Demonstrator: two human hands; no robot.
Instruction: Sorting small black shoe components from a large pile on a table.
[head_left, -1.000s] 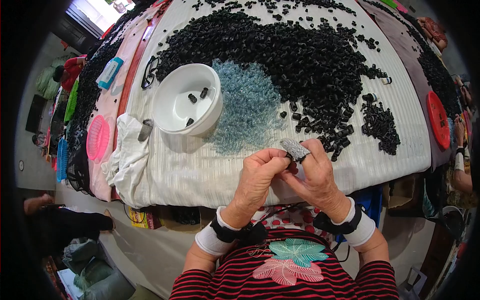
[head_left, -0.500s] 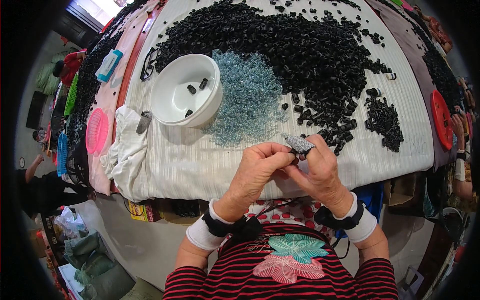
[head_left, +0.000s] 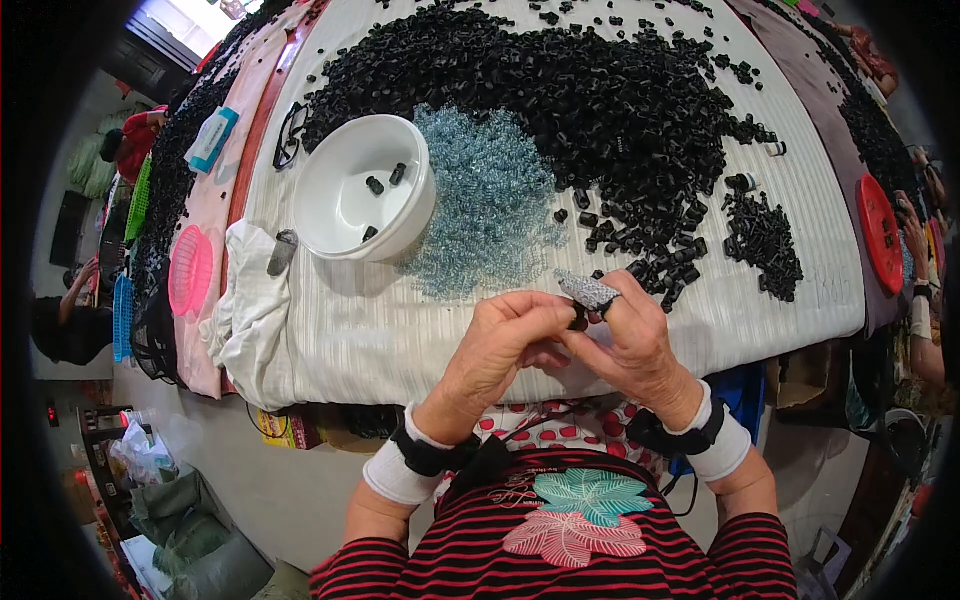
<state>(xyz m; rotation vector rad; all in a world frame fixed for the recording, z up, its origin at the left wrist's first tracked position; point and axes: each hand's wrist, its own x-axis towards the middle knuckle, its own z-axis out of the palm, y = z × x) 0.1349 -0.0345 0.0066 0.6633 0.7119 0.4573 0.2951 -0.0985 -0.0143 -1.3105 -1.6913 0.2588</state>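
Note:
Just over the table's near edge, my left hand (head_left: 500, 340) and my right hand (head_left: 640, 345) meet, fingertips pinched together. Between them is a small black plastic part (head_left: 577, 318), mostly covered by the fingers. A grey knitted finger cover (head_left: 590, 291) sits on my right index finger. Beyond my hands spreads a pile of small bluish-silver coil springs (head_left: 480, 200). Behind and right of it lies a large heap of black plastic pieces (head_left: 640, 120). A white bowl (head_left: 320, 245) left of the springs holds 3 black cylindrical pieces, which look like cord stoppers.
Thin black pieces (head_left: 762, 245) form a smaller pile at the right. Left lie a white cloth (head_left: 247, 320), glasses (head_left: 288, 137), a pink basket (head_left: 190, 270) and a blue-white packet (head_left: 212, 140). A red tray (head_left: 880, 235) is far right. Other people work at both sides.
My hands stay together with slight finger movement; the left fingers have shifted a little on the black part. The view has shifted slightly. The bowl and piles look the same.

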